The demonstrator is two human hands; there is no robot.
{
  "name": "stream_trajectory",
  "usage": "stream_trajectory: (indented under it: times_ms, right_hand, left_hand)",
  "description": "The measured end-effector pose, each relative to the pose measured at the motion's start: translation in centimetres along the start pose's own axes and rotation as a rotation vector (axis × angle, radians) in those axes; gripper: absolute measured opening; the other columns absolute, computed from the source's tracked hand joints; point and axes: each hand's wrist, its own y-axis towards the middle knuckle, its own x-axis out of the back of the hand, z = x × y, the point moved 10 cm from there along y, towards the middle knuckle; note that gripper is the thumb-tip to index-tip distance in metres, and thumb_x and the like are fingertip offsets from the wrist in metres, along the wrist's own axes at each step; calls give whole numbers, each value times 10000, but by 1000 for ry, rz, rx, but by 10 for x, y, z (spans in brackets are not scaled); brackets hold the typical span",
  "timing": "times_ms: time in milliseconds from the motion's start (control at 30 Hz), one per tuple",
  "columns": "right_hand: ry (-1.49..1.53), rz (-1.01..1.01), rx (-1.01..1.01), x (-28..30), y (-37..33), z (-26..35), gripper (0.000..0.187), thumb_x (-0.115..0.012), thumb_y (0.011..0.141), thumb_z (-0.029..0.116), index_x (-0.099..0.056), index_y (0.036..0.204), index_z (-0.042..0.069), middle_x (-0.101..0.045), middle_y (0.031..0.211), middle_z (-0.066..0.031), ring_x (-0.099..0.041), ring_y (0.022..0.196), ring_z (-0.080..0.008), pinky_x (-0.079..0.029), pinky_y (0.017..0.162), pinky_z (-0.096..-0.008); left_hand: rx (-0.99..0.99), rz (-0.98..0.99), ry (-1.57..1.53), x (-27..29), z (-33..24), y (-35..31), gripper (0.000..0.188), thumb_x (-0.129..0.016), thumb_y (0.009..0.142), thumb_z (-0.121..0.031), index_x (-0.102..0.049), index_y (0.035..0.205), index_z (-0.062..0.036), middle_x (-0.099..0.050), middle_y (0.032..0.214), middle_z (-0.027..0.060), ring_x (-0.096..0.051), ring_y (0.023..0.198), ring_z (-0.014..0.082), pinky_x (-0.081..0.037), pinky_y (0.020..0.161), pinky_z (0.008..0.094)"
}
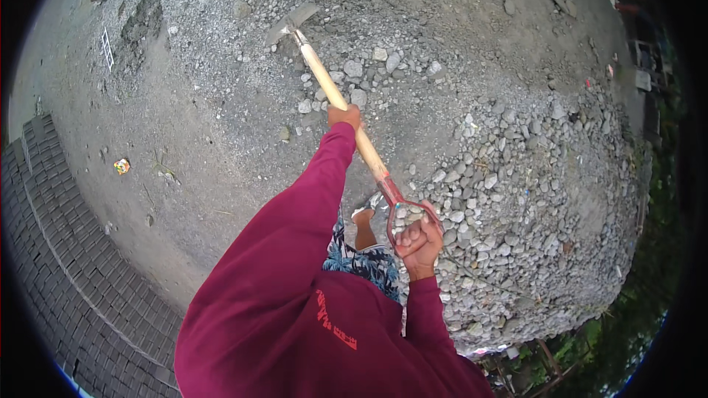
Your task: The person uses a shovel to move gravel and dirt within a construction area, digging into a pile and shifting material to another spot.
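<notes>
Shovel [346, 114] held out over gravel pile [516, 177], blade far ahead on stones. Left hand [344, 116] wraps wooden shaft midway to steer. Right hand [419, 242] grips red end handle to push.

— What lies on the ground?
— Grey gravel pile [516, 169], right half: mixed pebbles over sand. Bare packed dirt [214, 103] to its left.
— Paving?
— Dark grey paving blocks [66, 250], curved band along the lower left edge.
— Litter?
— One small yellow and orange scrap [122, 166] on the dirt near the paving. One white ladder-like strip [108, 49], upper left, beside a dark clod mound [141, 23].
— Vegetation?
— Green foliage [612, 332], lower right rim.
</notes>
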Motion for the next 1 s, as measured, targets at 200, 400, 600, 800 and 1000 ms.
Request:
stream_trajectory:
  times_ms: [200,400,600,800,1000]
  right_hand:
    - [4,-221,-37,35,-27,9,400,-531,867,142,-470,1254,59,-495,534,-43,-488,409,-178,-455,407,-333]
    - [-113,-342,54,95,-137,80,435,-512,868,186,-468,1289,85,-475,535,-34,-470,407,-172,-447,411,-356]
    - [-12,-184,159,138,-142,97,444,-509,862,172,-445,1286,58,-475,527,-35,-474,399,-166,-459,408,-352]
    - [227,-291,1,167,-58,63,370,-527,872,187,-507,1234,110,-490,532,-34,-491,430,-176,-456,440,-342]
    - [228,-329,-55,249,-101,70,236,-522,890,207,-575,1099,113,-497,505,-13,-486,402,-179,-444,405,-351]
  left_hand:
    - [178,77,221,-27,65,-26,364,-621,731,-130,-493,991,91,-620,742,228,-652,559,313,-538,474,416]
    - [173,171,119,-73,179,-136,477,-654,758,-151,-404,1090,83,-610,879,255,-661,606,341,-562,494,405]
    - [72,251,142,-102,134,-190,436,-631,770,-139,-382,1057,76,-585,796,216,-636,544,306,-530,440,394]
    - [-57,246,348,-157,121,-111,395,-584,738,-93,-423,1021,129,-598,779,234,-643,574,309,-518,483,404]
    - [-49,158,416,-148,220,-145,332,-630,691,-112,-536,934,94,-623,729,207,-661,589,333,-533,491,413]
